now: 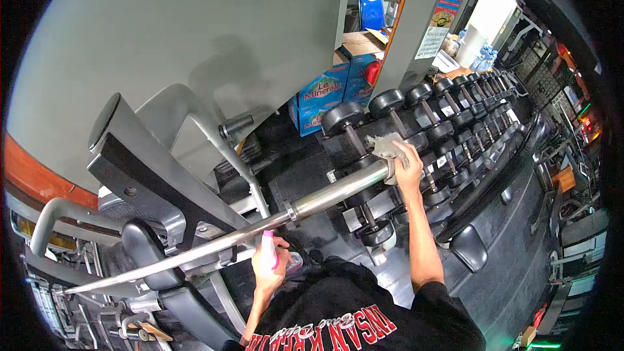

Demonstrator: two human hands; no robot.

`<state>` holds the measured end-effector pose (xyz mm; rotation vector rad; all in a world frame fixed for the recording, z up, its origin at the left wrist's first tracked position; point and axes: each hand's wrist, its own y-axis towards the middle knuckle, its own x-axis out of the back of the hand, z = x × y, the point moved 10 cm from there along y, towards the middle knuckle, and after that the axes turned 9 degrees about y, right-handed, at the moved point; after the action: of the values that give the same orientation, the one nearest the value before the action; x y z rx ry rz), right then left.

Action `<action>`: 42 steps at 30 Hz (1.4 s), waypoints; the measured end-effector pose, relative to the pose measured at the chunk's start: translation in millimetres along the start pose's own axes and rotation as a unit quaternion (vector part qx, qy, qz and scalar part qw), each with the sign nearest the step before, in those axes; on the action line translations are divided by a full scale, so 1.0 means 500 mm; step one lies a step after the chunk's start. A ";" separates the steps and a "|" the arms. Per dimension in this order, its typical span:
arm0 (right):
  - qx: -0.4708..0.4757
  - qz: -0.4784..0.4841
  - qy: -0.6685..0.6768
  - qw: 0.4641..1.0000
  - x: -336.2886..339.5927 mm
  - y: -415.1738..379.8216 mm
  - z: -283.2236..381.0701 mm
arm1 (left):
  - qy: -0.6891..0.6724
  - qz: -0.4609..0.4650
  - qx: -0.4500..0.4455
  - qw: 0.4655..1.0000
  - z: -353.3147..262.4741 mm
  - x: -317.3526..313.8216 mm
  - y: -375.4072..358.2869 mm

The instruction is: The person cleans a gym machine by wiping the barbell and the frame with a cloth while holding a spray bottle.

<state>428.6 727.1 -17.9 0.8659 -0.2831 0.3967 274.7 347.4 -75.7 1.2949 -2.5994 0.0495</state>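
A long chrome barbell (338, 188) runs diagonally across the view, from the lower left up to the middle. At its near right end my right hand (408, 168) grips a grey cloth (389, 149), which lies against the tip of the bar. Just below the bar, my left hand (270, 266) is closed around a spray bottle with a pink and white top (268, 247); its clear body shows partly beside the palm. Beneath the bar's left part is a black padded bench (153, 253).
Racked dumbbells (389, 102) stretch from the centre to the upper right. Blue water cartons (322, 91) stand by the grey wall (195, 19). A large machine frame (156, 182) rises at left, and a black seat pad (469, 248) is right of my right arm.
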 end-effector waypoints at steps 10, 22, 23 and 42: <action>0.091 0.155 0.047 0.983 -0.234 -0.125 0.348 | -0.044 -0.010 -0.017 0.999 -0.013 0.003 0.000; -0.083 0.051 -0.144 0.985 -0.027 -0.001 0.110 | -0.045 -0.005 -0.021 0.999 -0.006 0.021 -0.014; -0.082 0.049 -0.163 0.982 -0.033 -0.001 0.112 | -0.046 -0.006 -0.021 0.999 -0.008 0.022 -0.016; -0.090 0.102 -0.106 0.985 -0.017 0.049 0.060 | -0.028 0.007 -0.028 0.999 -0.003 0.011 -0.022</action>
<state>408.0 715.7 13.9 0.7037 -0.5997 0.4614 280.4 336.8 -73.7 1.2756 -2.6364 -0.0583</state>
